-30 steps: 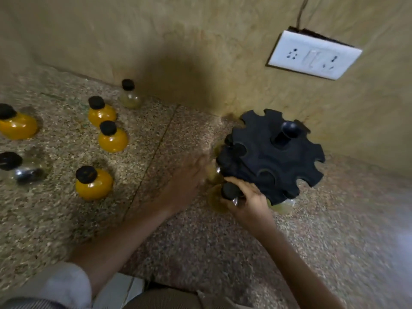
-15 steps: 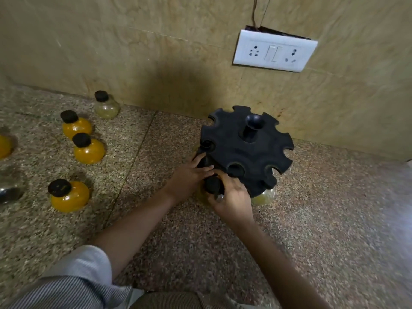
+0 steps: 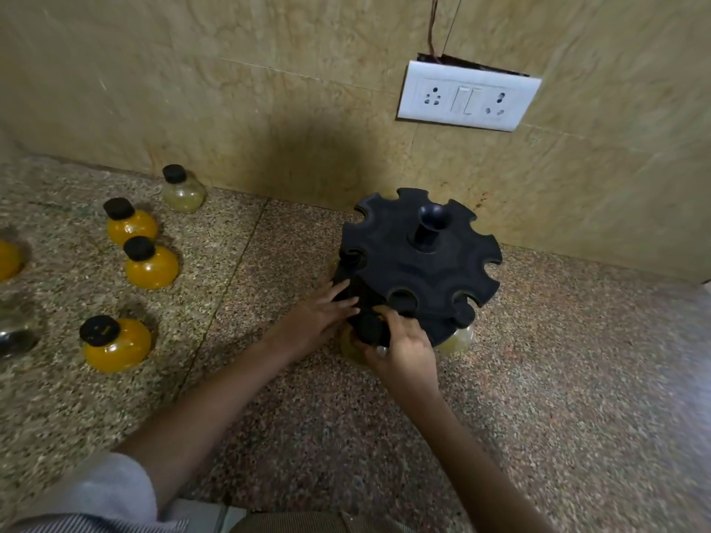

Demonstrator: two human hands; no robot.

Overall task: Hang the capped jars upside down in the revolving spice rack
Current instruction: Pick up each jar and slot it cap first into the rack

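Gripping a black jar cap [image 3: 370, 328] w/ curled fingers [image 3: 388, 316], the right hand [image 3: 406, 346] holds it at the near edge of the black spice rack [image 3: 419, 263] on the speckled desk [image 3: 558, 378]. Left hand [image 3: 319, 315] lies flat on the rack's side, fingers spread; whether it grips is unclear. Approx. four capped jars [image 3: 152, 263] stand upright well to the left.

Your spice rack [image 3: 419, 263] is solid matte black; the jar [image 3: 369, 332] under your right hand [image 3: 404, 348] has a black cap and pale yellowish glass. Left of you, three orange-yellow jars [image 3: 152, 263] with black caps, plus one paler yellow-green jar [image 3: 184, 190] by the wall. Floor [image 3: 538, 378] is speckled brown-pink granite, wall [image 3: 269, 90] mottled beige tile, socket plate [image 3: 467, 96] white, your sleeve [image 3: 96, 490] light grey.
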